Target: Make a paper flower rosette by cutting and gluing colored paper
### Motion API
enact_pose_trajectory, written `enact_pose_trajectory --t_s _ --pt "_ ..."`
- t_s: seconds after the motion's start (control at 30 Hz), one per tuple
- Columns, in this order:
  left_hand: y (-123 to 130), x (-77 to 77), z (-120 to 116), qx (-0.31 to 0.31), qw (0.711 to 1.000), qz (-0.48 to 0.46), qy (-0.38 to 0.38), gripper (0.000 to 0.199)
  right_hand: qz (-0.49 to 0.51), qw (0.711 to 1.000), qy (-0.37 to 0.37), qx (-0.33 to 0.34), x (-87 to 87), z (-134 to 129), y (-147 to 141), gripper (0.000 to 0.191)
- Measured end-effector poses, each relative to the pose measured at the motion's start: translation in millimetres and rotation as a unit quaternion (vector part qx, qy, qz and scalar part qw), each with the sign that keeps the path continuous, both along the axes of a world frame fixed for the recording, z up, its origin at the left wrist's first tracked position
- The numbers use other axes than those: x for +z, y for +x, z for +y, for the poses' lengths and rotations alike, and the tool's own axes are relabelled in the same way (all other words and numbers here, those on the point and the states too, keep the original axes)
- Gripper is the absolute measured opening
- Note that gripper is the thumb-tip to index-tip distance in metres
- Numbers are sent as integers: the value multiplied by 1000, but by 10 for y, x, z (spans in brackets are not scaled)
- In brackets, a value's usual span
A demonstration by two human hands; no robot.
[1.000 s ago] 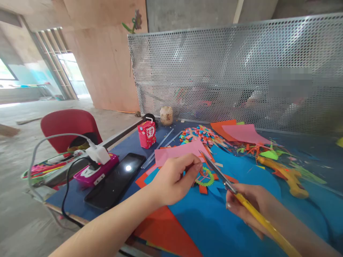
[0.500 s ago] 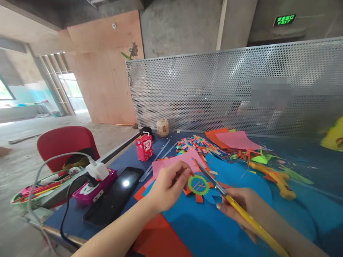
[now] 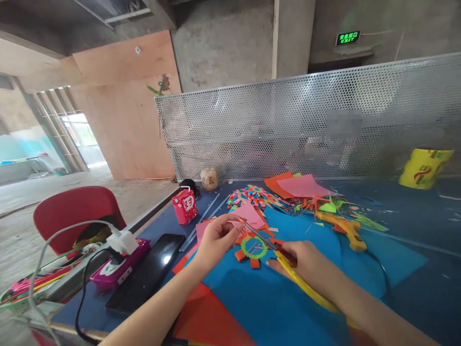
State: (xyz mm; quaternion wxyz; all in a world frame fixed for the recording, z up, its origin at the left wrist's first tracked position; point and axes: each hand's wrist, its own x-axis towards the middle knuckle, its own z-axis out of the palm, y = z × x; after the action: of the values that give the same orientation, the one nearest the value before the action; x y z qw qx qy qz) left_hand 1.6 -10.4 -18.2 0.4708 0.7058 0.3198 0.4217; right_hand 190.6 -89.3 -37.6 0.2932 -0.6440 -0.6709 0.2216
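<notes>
My left hand (image 3: 217, 239) is closed in a pinch near the scissor tips; whatever small thing lies between thumb and fingertip is too small to make out. Yellow-handled scissors (image 3: 296, 277) are in my right hand (image 3: 309, 261), their blades pointing up and left to the left fingertips. The blades look nearly closed. Just below them lies a green toothed paper ring (image 3: 245, 252) with thin pink strips across its middle. Orange paper tabs (image 3: 255, 264) stick out from under it. Beneath is a large blue paper sheet (image 3: 248, 298).
A yellow glue gun (image 3: 344, 228) with a cord lies to the right. Behind are paper-strip flowers (image 3: 252, 194), pink paper (image 3: 302, 185) and scraps. To the left are a phone (image 3: 147, 274), a power strip (image 3: 120, 264) and a red drink carton (image 3: 185, 206). A yellow roll (image 3: 425, 168) stands far right.
The view has shifted right and up, bringing the whole yellow roll in. The scissor tips have come close to my left fingertips. More pink strips show on the green ring.
</notes>
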Motion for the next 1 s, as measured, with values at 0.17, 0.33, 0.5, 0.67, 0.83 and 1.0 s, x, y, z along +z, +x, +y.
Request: enact_pose_trajectory --t_s 0.17,0.33,0.5,0.67,0.83,1.0 --pt "24 -36 81 -23 999 -2 -25 34 4 1000 -3 12 79 -3 -6 28" --pt "22 -39 86 -37 998 -9 -45 32 -17 1000 1 4 58 21 15 29" --pt "12 -49 86 -59 997 7 -54 33 -49 999 5 -10 3 32 35 35" --pt "13 -60 98 -55 997 28 -38 31 -65 998 5 -8 -11 41 38 35" --pt "6 -61 90 -43 998 43 -13 27 -70 997 4 -5 -11 27 27 37" --pt "22 -58 92 -18 998 54 16 23 -56 998 -5 1 4 18 33 36"
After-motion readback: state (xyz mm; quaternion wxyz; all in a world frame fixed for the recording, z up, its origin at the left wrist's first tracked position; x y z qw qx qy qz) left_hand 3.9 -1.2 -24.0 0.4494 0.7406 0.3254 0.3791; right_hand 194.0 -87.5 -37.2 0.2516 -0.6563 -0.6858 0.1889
